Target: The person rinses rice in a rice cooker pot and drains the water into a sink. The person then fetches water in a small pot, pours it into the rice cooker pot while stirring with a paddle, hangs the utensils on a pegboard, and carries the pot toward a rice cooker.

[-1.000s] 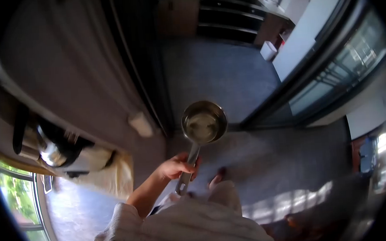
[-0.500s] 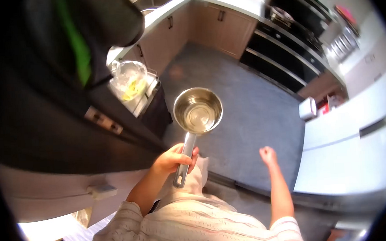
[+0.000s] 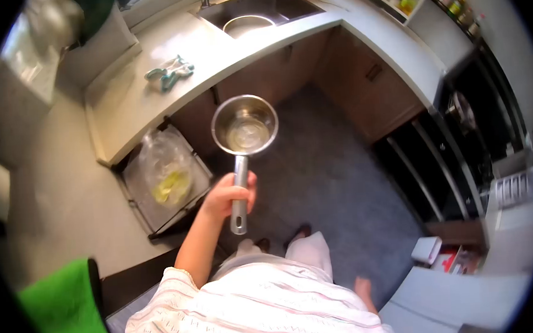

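My left hand (image 3: 224,195) is wrapped round the handle of a small steel saucepan (image 3: 245,125), held out in front of my body. The pan's open top faces up, and its inside is shiny; whether liquid lies in it I cannot tell. Low on the right hangs my right hand (image 3: 363,287), small and blurred, close to my trouser leg. Its fingers do not show clearly. Left of the pan, a clear plastic bag (image 3: 167,166) with something yellow-green inside rests on a wheeled-looking rack (image 3: 142,201).
A white counter (image 3: 211,60) runs ahead, with a teal and white cloth-like item (image 3: 170,72) on it and a sink (image 3: 287,8) beyond. Dark oven drawers (image 3: 425,163) stand right. A white fridge-like cabinet (image 3: 445,296) is at lower right, a green cloth (image 3: 68,310) at lower left.
I have moved forward into the kitchen and my view has turned left, bringing the sink and counter nearer. The saucepan stays in my left hand. My right hand has dropped lower in view.
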A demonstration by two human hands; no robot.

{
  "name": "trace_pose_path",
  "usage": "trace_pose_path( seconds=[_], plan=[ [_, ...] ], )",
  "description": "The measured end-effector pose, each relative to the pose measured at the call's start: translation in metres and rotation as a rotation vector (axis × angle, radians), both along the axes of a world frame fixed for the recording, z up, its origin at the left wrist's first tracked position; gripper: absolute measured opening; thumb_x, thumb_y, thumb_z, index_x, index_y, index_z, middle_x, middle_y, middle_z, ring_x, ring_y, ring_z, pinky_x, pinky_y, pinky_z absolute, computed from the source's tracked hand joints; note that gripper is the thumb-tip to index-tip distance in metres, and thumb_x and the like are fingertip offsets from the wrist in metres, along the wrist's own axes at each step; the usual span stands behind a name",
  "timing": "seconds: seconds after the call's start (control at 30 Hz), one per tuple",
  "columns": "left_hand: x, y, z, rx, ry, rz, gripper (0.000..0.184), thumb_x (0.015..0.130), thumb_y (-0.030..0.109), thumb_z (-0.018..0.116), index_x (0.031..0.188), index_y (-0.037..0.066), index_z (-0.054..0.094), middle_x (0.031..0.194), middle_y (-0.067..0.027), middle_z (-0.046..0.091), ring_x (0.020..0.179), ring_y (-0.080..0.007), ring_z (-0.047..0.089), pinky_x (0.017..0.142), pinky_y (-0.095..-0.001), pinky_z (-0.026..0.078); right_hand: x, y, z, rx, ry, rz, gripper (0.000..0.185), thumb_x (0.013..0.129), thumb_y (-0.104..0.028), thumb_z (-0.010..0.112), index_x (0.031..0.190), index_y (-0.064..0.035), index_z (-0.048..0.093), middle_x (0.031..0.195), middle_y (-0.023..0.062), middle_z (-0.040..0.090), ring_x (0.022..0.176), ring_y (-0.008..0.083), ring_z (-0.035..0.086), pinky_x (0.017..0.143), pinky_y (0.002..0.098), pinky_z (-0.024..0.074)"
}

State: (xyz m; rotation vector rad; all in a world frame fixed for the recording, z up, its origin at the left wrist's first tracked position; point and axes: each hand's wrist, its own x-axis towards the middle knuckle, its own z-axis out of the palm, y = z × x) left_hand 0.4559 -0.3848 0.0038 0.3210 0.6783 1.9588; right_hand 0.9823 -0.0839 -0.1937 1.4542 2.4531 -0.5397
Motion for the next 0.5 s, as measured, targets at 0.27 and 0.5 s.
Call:
trace_pose_path(
  seconds=[0.27,0.5],
  plan=[
    [-0.135,0.082,-0.008,-0.012,0.080,0.405,0.029,0.076,0.011,0.058,0.100,0.003,0.044,0.061,-0.0108,0.052,0.043,-0.0174,0.048,0.040,-0.0271,0.041,-0.090,0.245,0.036,-0.446,0.502,-1.049,0.038,0.091,-0.035,0.041,0.066,-0.0074,0.049,0.046,0.0030,0.038,0.029,0.0177,0.038,0.025,0.0323,0.0294],
    [-0.226,0.114,-0.010,-0.116,0.110,0.709,0.031,0.076,0.014,0.057,0.102,0.003,0.044,0.062,-0.0083,0.049,0.049,-0.0149,0.047,0.042,-0.0259,0.038,-0.556,0.470,0.103,-0.572,0.535,-0.134,0.038,0.094,-0.032,0.041,0.066,-0.0086,0.052,0.043,0.0033,0.044,0.030,0.0126,0.038,0.028,0.0257,0.0276]
  ],
)
